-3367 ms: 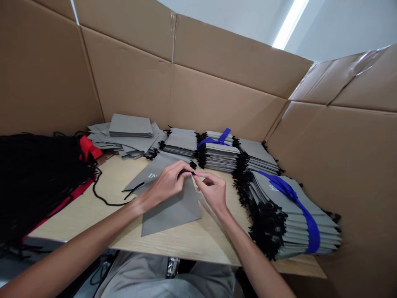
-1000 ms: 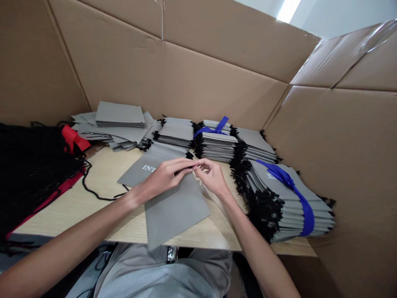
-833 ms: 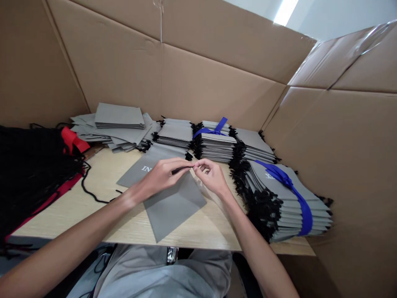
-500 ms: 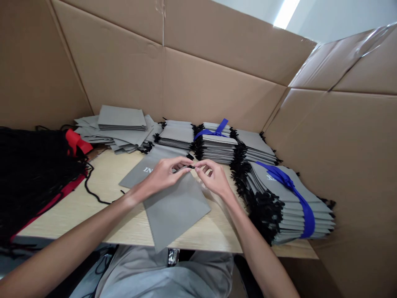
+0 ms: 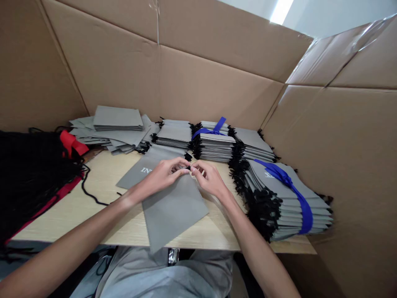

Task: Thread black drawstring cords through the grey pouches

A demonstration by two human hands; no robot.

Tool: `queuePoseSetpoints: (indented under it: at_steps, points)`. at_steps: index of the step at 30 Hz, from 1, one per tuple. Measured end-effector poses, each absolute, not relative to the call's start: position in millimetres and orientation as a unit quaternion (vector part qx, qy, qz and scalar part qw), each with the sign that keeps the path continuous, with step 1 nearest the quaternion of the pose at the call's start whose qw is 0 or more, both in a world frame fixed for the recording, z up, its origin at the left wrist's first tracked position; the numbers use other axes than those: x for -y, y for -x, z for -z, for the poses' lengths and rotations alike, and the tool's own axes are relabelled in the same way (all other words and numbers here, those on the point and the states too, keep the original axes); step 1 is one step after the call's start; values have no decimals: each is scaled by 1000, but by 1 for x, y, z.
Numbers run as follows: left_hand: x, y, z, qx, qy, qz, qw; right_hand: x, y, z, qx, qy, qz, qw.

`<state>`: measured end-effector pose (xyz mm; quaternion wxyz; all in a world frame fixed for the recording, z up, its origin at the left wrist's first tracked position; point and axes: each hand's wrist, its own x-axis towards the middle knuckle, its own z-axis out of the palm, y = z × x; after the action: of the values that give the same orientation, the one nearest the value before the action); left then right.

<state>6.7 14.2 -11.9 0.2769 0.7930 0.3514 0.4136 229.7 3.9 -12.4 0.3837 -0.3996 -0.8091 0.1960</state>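
A: What are the fingers doing?
B: Left hand (image 5: 166, 174) has a bit of black cord (image 5: 188, 168) pinched at its tips. Right hand (image 5: 209, 178) is curled right beside it, honestly can't tell if it's gripping.
A: And the cloth?
B: Grey cloth (image 5: 175, 211) is just below the fingers, nearer the lap. Tied bundle (image 5: 290, 211)'s off to their right.

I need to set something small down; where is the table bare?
The table shows bare between the grey fabric and right forearm, and between the black cords and left forearm, though a loose cord crosses there. Stacks crowd the back and right.
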Motion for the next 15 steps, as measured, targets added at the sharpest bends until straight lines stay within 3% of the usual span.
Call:
queuePoseSetpoints:
  at_steps: [5, 15]
  points:
    - [-15, -2, 10, -388, -821, -322, 268, -5, -230, 14, 804, 401, -207, 387]
    - [-8, -2, -2, -351, -814, -312, 342, -7, -226, 16, 752, 385, -296, 446]
